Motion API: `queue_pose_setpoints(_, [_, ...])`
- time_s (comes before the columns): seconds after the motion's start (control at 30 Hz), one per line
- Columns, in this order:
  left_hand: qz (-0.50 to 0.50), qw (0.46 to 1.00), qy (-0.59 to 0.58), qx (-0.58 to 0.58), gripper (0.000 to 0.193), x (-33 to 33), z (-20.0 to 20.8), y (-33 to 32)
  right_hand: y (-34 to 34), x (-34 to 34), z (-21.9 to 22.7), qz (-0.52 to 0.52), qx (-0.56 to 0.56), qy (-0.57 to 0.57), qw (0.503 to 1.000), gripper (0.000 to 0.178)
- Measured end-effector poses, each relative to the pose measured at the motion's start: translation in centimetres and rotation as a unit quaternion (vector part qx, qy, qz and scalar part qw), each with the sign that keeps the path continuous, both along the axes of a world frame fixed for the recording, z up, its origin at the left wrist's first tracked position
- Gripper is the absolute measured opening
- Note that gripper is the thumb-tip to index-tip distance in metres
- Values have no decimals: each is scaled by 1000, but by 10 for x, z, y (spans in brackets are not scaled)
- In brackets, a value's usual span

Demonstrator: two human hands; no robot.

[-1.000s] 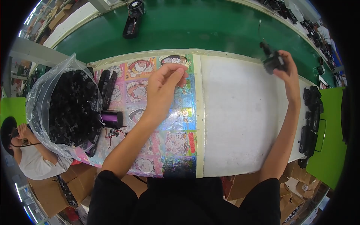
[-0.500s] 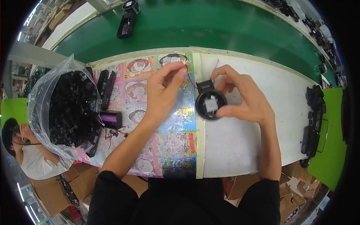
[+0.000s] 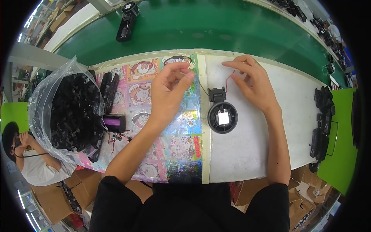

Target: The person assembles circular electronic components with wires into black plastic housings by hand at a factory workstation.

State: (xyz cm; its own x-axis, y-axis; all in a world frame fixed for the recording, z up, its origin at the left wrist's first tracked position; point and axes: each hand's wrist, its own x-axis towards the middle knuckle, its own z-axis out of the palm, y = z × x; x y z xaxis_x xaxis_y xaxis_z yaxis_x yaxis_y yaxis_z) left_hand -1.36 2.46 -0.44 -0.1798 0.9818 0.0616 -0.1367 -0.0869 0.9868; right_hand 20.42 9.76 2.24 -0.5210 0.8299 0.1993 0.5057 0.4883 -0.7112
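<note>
A small round black fan head (image 3: pixel 223 129) with a white square in its middle lies on the white side of the table. Its black bracket (image 3: pixel 217 94) points away from me, with a thin dark wire (image 3: pixel 202 87) leaving at left and a reddish wire (image 3: pixel 227 82) at right. My left hand (image 3: pixel 170 87) is up left of the bracket, thumb and forefinger closed around the dark wire's end, which is mostly hidden. Over the reddish wire, my right hand (image 3: pixel 251 83) has its fingers apart, forefinger stretched out; the wire's tip comes up by the thumb.
At left a clear plastic bag (image 3: pixel 40 116) holds many small black parts. Beside it are black casings (image 3: pixel 110 91), a purple cylinder (image 3: pixel 113 122) and small wired boards (image 3: pixel 118 137). More black casings (image 3: pixel 320 135) line the right edge. Another fan (image 3: pixel 126 23) rests on the green surface (image 3: pixel 201 27).
My right hand has let go of the fan head, which now lies on the table, and has moved up to the reddish wire. The fan on the green surface has shifted slightly left.
</note>
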Motion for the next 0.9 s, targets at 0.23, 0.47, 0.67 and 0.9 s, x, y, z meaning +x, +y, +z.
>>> queue_pose_setpoints(0.23, [-10,1000,-2,4,30,2,4,0,3,7,-3,16,111,-51,992,17])
queue_pose_setpoints(0.47, [-24,1000,6,17,22,-2,3,-1,9,15,6,24,44,-25,998,12])
queue_pose_setpoints(0.67, [-7,999,-30,31,25,1,6,-1,10,19,14,-2,-5,-36,999,12])
queue_pose_setpoints(0.9, [-4,999,-14,32,31,1,9,-2,14,27,7,-15,-101,100,990,10])
